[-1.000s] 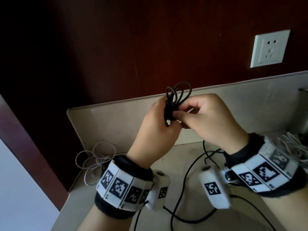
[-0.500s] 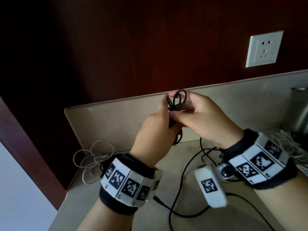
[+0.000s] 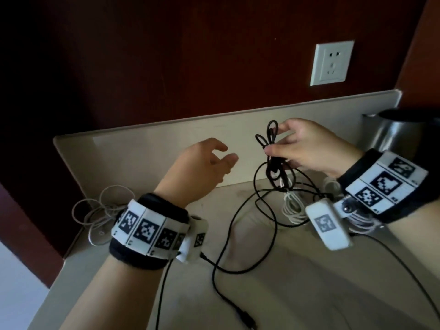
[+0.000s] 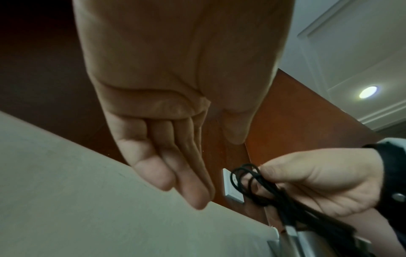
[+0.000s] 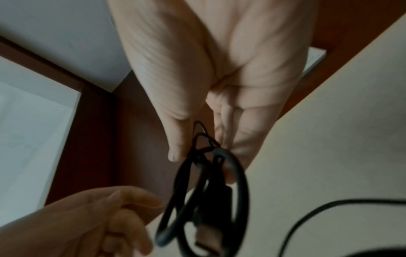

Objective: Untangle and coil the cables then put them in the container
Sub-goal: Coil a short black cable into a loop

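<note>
Head view shows the right hand [image 3: 309,148] pinching the half-coiled black cable [image 3: 273,160] above the table [image 3: 297,282], left hand [image 3: 202,167] fingers spread and empty, so unsupported loops may spring loose.

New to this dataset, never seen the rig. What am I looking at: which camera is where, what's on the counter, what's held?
There is no robot here: a person works with bare hands and wears tagged bands with a small camera on each wrist, plus a head camera.

The head view looks down at a beige counter. The two wrist views look along each palm toward the fingers.

The right hand holds a partly coiled black cable in its grip; the loops also show in the left wrist view and in the right wrist view. The rest of that cable trails over the counter.

The left hand is open and holds nothing.

Also on the counter: a loose white cable at the left, a bundled white cable near the right wrist, and a metal container at the far right.
</note>
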A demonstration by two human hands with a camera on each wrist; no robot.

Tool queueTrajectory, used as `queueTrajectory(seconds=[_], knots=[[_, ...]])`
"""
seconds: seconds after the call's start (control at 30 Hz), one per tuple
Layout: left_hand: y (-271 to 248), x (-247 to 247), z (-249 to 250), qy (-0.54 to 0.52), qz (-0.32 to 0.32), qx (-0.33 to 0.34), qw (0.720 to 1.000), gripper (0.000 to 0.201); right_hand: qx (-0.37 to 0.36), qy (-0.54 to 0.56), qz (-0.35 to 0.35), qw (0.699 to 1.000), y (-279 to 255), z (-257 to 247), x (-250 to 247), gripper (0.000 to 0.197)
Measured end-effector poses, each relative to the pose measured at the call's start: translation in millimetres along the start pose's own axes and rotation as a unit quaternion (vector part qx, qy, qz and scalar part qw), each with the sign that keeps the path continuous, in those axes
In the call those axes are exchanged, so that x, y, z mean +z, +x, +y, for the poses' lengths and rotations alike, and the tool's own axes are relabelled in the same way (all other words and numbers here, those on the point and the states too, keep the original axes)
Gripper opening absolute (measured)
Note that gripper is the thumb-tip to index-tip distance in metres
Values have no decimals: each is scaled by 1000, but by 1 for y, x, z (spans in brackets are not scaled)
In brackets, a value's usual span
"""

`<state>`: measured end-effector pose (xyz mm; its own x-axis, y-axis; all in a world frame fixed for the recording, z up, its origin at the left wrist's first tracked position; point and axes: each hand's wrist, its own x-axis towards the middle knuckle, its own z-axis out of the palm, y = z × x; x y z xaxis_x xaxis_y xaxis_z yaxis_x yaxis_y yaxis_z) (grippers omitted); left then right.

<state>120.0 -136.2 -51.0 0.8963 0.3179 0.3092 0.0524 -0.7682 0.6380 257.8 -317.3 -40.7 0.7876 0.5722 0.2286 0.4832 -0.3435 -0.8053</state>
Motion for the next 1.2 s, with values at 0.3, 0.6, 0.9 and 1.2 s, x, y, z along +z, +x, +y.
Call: queueTrajectory(seconds=[0.3, 0.6, 0.9, 1.2], knots=[[-1, 4, 4, 7, -23, 11, 1000, 9, 91, -170, 55, 980, -1, 66, -78, 67], [-1, 13, 9, 21, -27, 6, 999, 8, 97, -272, 75, 955, 0, 87, -77, 46], [0, 7, 2, 20, -16, 0, 1000, 11, -106, -303, -74, 944, -26, 32, 1, 26], [-1, -8, 1, 21, 7, -3, 1000, 15, -123, -501, -419, 748, -44, 4, 99, 126]])
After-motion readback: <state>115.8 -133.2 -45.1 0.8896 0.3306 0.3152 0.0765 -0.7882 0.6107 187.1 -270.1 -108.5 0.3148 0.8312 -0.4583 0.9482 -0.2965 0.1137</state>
